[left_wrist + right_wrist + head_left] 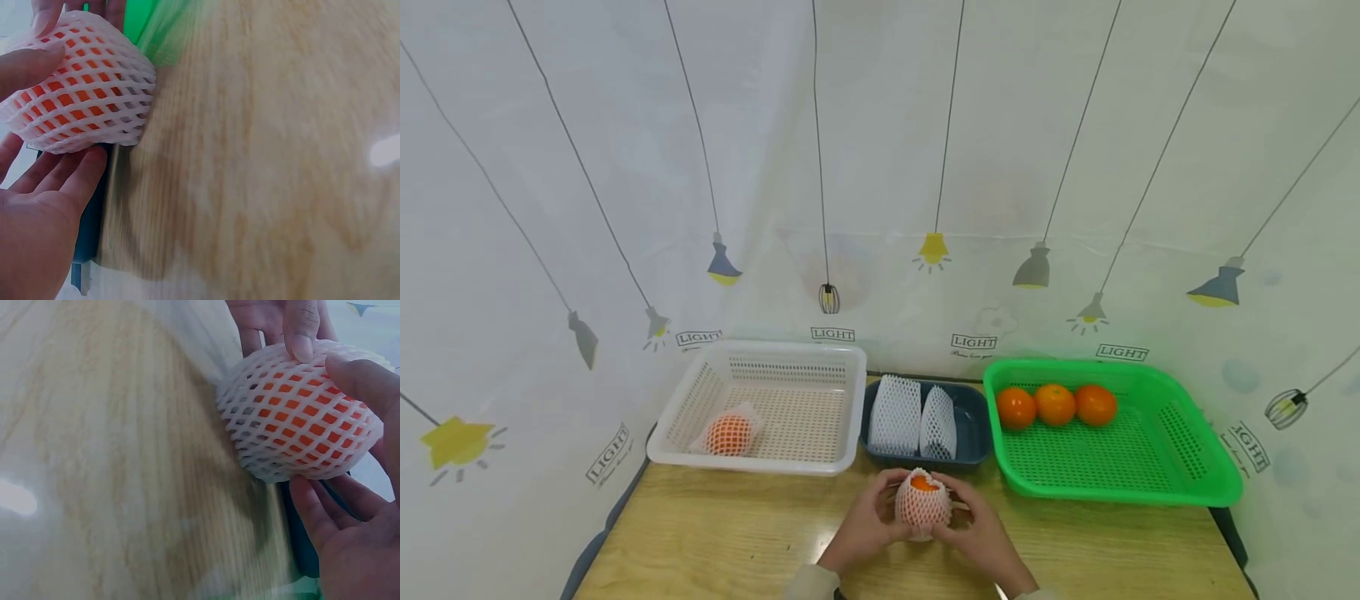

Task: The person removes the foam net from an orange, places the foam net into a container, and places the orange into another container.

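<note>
Head view: left hand [867, 527] and right hand [976, 527] cup the orange [923, 482], fingers part-curled around its foam net [922, 510], over the table [722, 533] just in front of the blue tray [972, 429]. Uneven thumb pressure could tear that net or squeeze the orange out.

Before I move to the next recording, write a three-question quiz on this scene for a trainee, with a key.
1. How many unwrapped orange fruits lie in the green basket?
2. True or false: the white basket holds no fruit.
3. What holds the netted fruit in front of the dark blue tray? A) left only; B) right only; C) both.

Key: 1. Three. 2. False; one foam-wrapped fruit lies there. 3. C; left grip and right grip.
</note>
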